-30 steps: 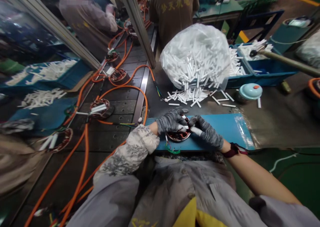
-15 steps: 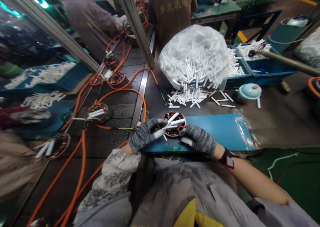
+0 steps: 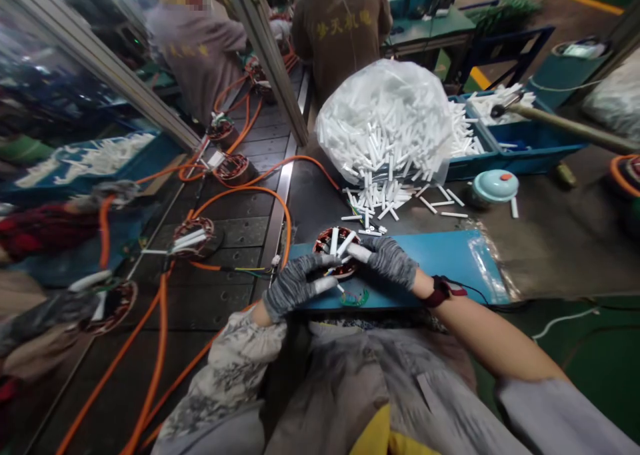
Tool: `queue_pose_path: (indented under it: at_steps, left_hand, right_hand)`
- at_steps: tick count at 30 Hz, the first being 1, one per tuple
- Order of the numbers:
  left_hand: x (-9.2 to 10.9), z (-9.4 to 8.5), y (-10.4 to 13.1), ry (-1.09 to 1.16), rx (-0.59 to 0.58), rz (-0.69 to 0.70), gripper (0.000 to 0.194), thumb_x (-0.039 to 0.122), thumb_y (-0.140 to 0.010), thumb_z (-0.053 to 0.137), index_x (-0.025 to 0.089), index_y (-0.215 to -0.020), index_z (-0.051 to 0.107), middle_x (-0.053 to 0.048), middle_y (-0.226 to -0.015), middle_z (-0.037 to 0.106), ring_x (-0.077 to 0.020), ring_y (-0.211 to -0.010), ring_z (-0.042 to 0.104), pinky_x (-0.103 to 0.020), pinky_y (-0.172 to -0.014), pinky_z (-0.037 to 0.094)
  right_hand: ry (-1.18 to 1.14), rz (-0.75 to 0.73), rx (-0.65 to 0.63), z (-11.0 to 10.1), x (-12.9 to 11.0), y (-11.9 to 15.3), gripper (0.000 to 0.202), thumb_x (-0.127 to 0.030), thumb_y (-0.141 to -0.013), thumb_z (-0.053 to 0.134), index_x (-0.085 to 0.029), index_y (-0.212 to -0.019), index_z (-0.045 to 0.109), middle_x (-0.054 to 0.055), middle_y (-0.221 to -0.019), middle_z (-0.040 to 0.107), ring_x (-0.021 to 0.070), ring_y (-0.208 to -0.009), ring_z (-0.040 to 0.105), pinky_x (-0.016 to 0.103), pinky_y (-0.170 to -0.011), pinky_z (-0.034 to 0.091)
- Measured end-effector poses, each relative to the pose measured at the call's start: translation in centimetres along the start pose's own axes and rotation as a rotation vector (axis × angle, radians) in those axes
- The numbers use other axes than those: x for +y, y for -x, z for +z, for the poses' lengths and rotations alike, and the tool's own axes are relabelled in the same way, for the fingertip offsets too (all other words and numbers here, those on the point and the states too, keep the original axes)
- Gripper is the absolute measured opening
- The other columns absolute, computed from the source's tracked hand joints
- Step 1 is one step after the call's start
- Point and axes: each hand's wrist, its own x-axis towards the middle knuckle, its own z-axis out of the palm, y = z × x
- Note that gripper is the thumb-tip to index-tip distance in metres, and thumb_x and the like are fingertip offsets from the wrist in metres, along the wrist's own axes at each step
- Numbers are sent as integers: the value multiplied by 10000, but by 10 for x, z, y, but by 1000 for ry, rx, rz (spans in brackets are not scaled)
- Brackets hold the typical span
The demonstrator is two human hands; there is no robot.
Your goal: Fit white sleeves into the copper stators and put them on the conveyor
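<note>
A round motor stator [image 3: 323, 240] with copper windings lies on a blue mat in front of me. White tubes [image 3: 334, 241] rest upright and slanted across it. My left hand [image 3: 297, 285], in a grey glove with white fingertips, is at its front left edge, finger and thumb apart. My right hand [image 3: 387, 260], gloved alike, reaches over the stator's right side with its fingers together; whatever lies under their tips is hidden. Just in front of the stator, a green looped wire bundle [image 3: 355, 299] lies on the mat.
A clear bag of white tubes [image 3: 385, 118] spills onto the table behind the stator. Blue bins [image 3: 540, 155] and a light blue lidded jar [image 3: 495, 187] stand right. Stators with orange cables [image 3: 163, 348] line the conveyor at left. A co-worker's gloved hand [image 3: 75, 308] is at one stator.
My right hand has moved up and left over the stator, which has shifted slightly left. The tubes on it now point differently. At far left, a co-worker's hand has come onto a stator.
</note>
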Motion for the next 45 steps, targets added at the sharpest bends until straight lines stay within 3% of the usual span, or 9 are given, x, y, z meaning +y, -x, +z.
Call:
queue_pose_path:
  at_steps: [9,13,18,22,27,31,36,41,45]
  left_hand:
    - [-10,-13,-10,-66,24,-65,493,541,-915,688,237,-1299,740,-73,-1235,776,-304,-1149,733,-420,-1045,580]
    - [-16,-30,-86,-536,268,-25,437,318,-977,588,255,-1403,663,-80,-1450,654,-299,-1312,628,-441,-1160,482]
    - [-25,-18,-191,-901,22,-60,457,90,-970,467,189,-1369,665,-177,-1524,568,-341,-1302,605,-523,-1118,455]
    - [-35,-5,-220,-870,48,-53,421,85,-958,511,92,-1360,633,-249,-1294,692,-339,-1186,669,-493,-1046,497]
    - [-43,-29,-211,-792,189,-49,422,32,-950,475,37,-1349,611,-281,-1397,624,-357,-1211,659,-499,-1060,490]
    - [-44,-74,-189,-683,389,-38,394,116,-1015,459,58,-1395,546,-156,-1427,629,-257,-1324,575,-383,-1159,431]
    - [-56,-119,-147,-436,542,-43,260,148,-1023,446,87,-1181,642,-81,-1325,697,-159,-1201,649,-299,-1097,510]
    - [-68,-128,-93,-382,393,-157,166,180,-959,578,123,-967,734,37,-871,782,-109,-870,712,-202,-850,603]
    - [-54,-126,-49,-415,260,-197,82,115,-832,746,168,-891,768,49,-858,784,-155,-950,723,-311,-1041,566]
  right_hand:
    - [-427,106,-155,5,22,32,551,-656,-976,527,-166,-795,704,-35,-553,536,106,-516,429,258,-543,356]
    - [-97,36,103,12,22,41,545,-672,-982,522,-200,-754,670,-2,-637,633,127,-589,531,273,-629,448]
    - [268,-75,122,11,19,41,592,-676,-1029,410,-223,-765,684,15,-678,683,145,-615,578,279,-649,491]
    - [389,-138,130,3,21,53,516,-612,-1049,424,-235,-914,750,47,-817,755,176,-741,669,308,-765,539]
    - [481,-146,213,-26,29,62,348,-494,-1048,507,-257,-1100,757,65,-1012,800,211,-896,740,345,-849,576]
    - [734,-25,600,-97,49,47,337,-426,-999,589,-214,-1212,741,141,-1175,774,286,-1040,720,443,-949,549]
    - [880,90,723,-167,74,31,219,-369,-905,677,-175,-858,767,210,-965,773,338,-978,703,497,-917,522]
    - [888,110,710,-169,83,33,219,-365,-897,631,-226,-750,716,186,-826,760,324,-861,708,521,-879,535]
    - [865,101,733,-162,74,36,268,-405,-906,560,-220,-795,718,205,-803,756,368,-858,719,572,-877,538]
